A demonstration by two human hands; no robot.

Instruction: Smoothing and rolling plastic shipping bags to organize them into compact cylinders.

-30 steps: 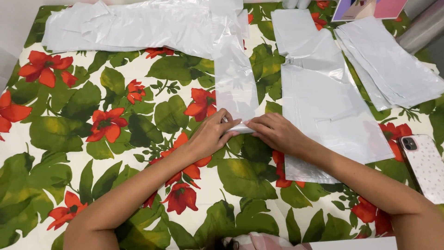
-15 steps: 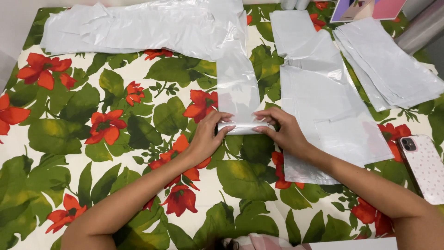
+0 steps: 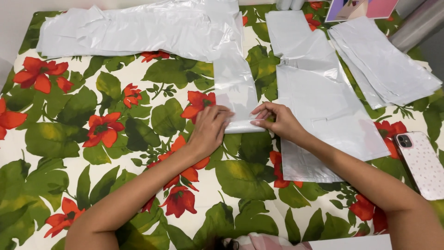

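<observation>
Both hands, left hand [image 3: 209,127] and right hand [image 3: 277,121], press flat, grasping nothing, on the folded bag strip [image 3: 236,92]; slick plastic (on a glossy bench [image 3: 69,139]) could slide or spring open.

A table under a floral cloth [image 3: 69,139], evenly lit, fills the view.

Hands on a folded plastic strip

Both hands press the near end of a long white plastic strip [image 3: 235,92] on the floral tablecloth [image 3: 69,139]: left hand [image 3: 210,129] flat, right hand [image 3: 280,121] fingertips down. More plastic sheets [image 3: 323,97] lie right, a phone [image 3: 422,164] beyond
</observation>
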